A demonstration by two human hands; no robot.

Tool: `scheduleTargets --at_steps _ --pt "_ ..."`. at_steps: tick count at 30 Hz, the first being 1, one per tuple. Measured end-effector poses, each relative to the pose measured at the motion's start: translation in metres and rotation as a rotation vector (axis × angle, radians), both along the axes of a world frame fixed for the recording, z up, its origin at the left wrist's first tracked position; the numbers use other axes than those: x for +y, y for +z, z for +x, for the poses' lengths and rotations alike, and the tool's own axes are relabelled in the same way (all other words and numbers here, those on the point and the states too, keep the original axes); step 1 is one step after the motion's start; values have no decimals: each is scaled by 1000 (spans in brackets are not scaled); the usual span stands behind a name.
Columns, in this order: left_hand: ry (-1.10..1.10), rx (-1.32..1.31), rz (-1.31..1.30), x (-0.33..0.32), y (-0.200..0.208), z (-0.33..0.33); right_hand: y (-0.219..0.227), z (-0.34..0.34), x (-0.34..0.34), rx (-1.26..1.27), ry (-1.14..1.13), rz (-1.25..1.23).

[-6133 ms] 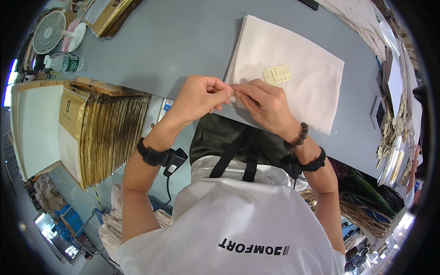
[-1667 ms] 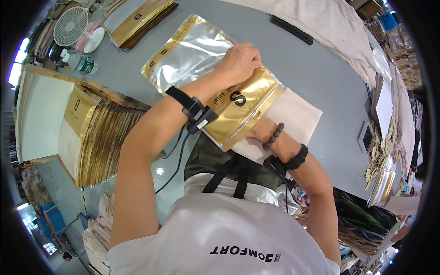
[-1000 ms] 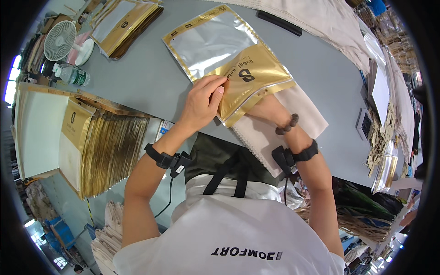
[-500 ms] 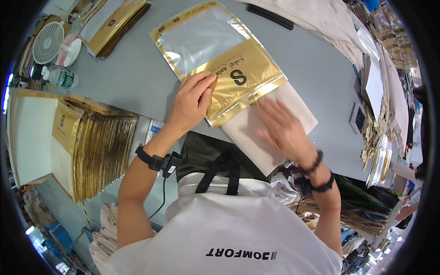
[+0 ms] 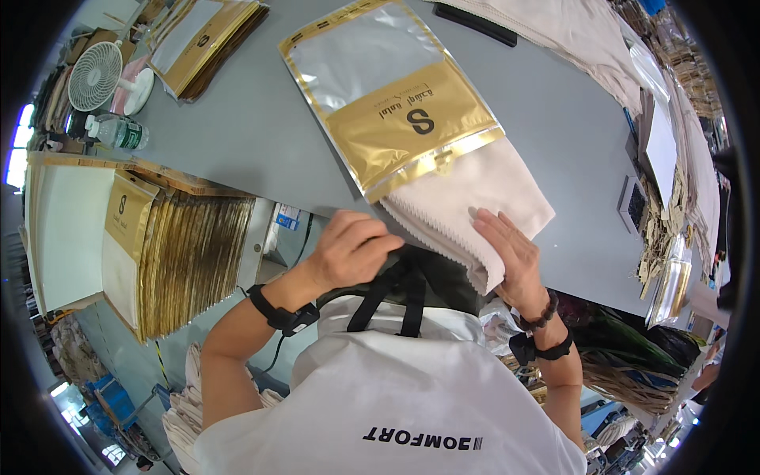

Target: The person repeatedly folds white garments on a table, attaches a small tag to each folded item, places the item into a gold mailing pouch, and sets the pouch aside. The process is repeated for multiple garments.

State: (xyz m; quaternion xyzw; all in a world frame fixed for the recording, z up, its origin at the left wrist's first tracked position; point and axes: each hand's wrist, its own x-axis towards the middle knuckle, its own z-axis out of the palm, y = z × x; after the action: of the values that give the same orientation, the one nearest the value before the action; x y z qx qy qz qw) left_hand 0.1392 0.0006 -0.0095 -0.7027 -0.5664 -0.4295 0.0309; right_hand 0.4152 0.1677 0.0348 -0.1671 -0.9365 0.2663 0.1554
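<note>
A gold-and-clear plastic bag [image 5: 412, 127] lies slanted on the grey table, its open end toward me. Folded pale beige fabric [image 5: 487, 186] with a zigzag-cut edge sticks out from that end. Its near edge is bunched up in a soft roll. My right hand [image 5: 514, 261] rests against the fabric's near right part, fingers stretched out along it; the thumb is hard to make out. Left of the fabric, apart from the bag, my left hand [image 5: 355, 247] is closed with its fingers curled, and nothing shows in it.
A box of upright gold bags [image 5: 190, 253] stands at the left, below table height. Farther back are a bottle [image 5: 119, 132], a small fan [image 5: 96, 77] and more stacked bags [image 5: 202, 43]. A black bar [image 5: 475, 24] and beige cloth [image 5: 566, 39] lie at the far side.
My left hand has let go of the bag and drawn back toward me, its fingers curling. My right hand has come down against the fabric, whose near edge is now bunched.
</note>
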Motion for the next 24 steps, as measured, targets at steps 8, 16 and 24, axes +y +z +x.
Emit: scheduleTargets --at_steps 8,16,24 --pt "71 -168 -366 39 1 22 13 -27 -13 -48 6 259" --pt "111 95 -520 61 2 4 4 -37 0 10 -161 373" --pt "199 206 -274 97 -12 -26 23 -72 5 73 -170 227"
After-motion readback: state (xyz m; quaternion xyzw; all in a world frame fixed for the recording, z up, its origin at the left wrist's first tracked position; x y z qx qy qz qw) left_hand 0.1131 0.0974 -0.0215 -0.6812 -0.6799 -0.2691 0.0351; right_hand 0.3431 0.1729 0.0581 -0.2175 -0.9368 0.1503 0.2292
